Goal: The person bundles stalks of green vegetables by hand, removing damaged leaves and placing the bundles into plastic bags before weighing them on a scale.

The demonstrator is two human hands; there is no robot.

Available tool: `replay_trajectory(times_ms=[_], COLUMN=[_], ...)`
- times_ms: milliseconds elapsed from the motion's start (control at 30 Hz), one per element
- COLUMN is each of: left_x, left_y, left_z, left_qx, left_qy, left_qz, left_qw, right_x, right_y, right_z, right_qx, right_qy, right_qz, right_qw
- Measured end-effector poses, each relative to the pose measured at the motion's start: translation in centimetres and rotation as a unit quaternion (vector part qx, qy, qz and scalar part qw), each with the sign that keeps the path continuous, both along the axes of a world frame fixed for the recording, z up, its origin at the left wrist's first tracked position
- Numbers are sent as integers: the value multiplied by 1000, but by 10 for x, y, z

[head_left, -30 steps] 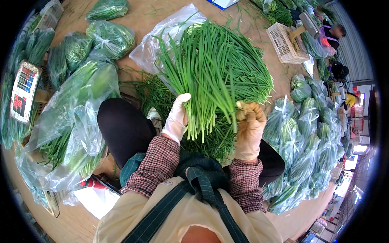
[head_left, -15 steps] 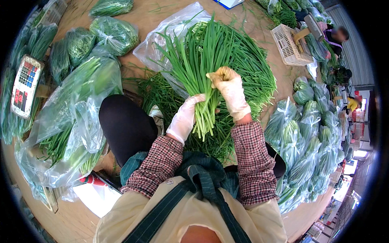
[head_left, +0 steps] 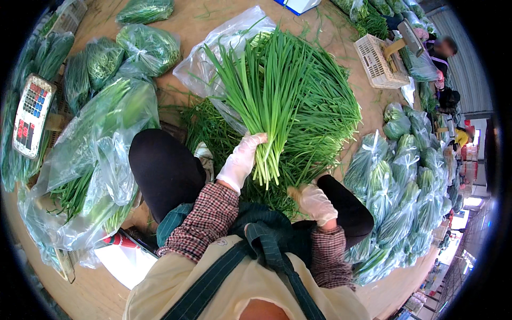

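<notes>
My left hand (head_left: 244, 163), in a thin whitish glove, is closed round a bunch of garlic chives (head_left: 266, 101) near their pale stem ends. The green leaves fan up and away from me, and the cut ends point down toward my lap. A large heap of garlic chives (head_left: 333, 101) lies under and to the right of the bunch. Down beside my right knee is my right hand (head_left: 316, 204), gloved too, apart from the bunch. Its fingers are smeared by motion, with yellowed fingertips, and I cannot make out anything in them.
A clear plastic sheet (head_left: 200, 66) lies beyond the heap. Bagged greens (head_left: 392, 197) are piled on the right; an open bag of greens (head_left: 88, 165) lies on the left. A scale display (head_left: 33, 116) stands far left, a plastic crate (head_left: 376, 61) far right. Other people are in the background.
My right hand has left the chives and moved down toward my right knee. The left hand still holds the bunch, a little lower and nearer to me.
</notes>
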State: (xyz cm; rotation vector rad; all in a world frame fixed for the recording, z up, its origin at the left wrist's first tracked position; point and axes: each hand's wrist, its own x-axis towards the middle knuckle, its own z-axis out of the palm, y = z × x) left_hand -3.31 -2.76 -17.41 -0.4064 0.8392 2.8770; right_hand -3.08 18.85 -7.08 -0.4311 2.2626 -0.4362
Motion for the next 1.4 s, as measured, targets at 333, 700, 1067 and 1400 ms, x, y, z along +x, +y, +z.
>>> replay_trajectory(times_ms=[333, 700, 1067, 1400], left_x=[11, 33, 19, 25], left_y=[8, 1, 21, 7], left_z=[31, 15, -47, 7], left_qx=[-145, -541, 187, 118], left_qy=[126, 170, -43, -56], left_qz=[49, 45, 78, 20], left_qw=[980, 822, 978, 991], right_x=[0, 2, -3, 32], right_y=[-108, -106, -132, -63], right_z=[-47, -59, -57, -16], right_qx=[-510, -388, -73, 179], right_qy=[-62, 111, 496, 633], right_qz=[-319, -266, 103, 141], right_qw=[796, 876, 859, 740])
